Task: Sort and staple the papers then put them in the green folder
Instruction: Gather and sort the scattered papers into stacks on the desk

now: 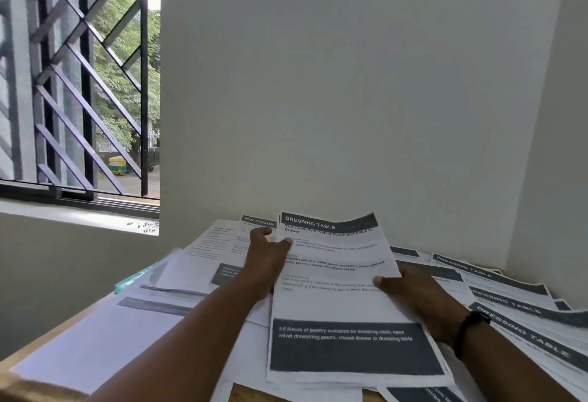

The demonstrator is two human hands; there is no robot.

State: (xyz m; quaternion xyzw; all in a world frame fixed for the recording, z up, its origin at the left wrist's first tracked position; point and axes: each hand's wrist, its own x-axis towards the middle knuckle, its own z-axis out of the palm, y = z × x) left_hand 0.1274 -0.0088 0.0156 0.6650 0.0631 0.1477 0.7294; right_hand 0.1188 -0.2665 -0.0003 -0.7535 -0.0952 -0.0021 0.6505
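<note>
Held up over a paper-strewn wooden table (22,357): a small stack of printed sheets (343,293), top page headed "DRESSING TABLE", with a dark block of white text near its lower end. Pinched at the stack's left edge, near the top, by the left hand (265,261), thumb on the printed face and the other fingers behind. Gripped at the stack's right edge, about midway down, by the right hand (413,296), thumb across the face, remaining fingers hidden under the paper. Worn on the right wrist, a black band (471,327).

Just right of the held stack, fanned out flat and overlapping: more "DRESSING TABLE" sheets (515,300). Just left of the stack and behind the left hand, a page headed "MULTI-ROOM" (254,226) among other loose papers (127,322) spread across the table. Farther left of the stack, poking out from under those papers, a thin teal-green edge (140,276), possibly the folder; cannot tell for sure.

Beyond the stack, a plain pale wall (350,83); up and left of it, a window with a dark diagonal grille (79,83), and trees outside.
</note>
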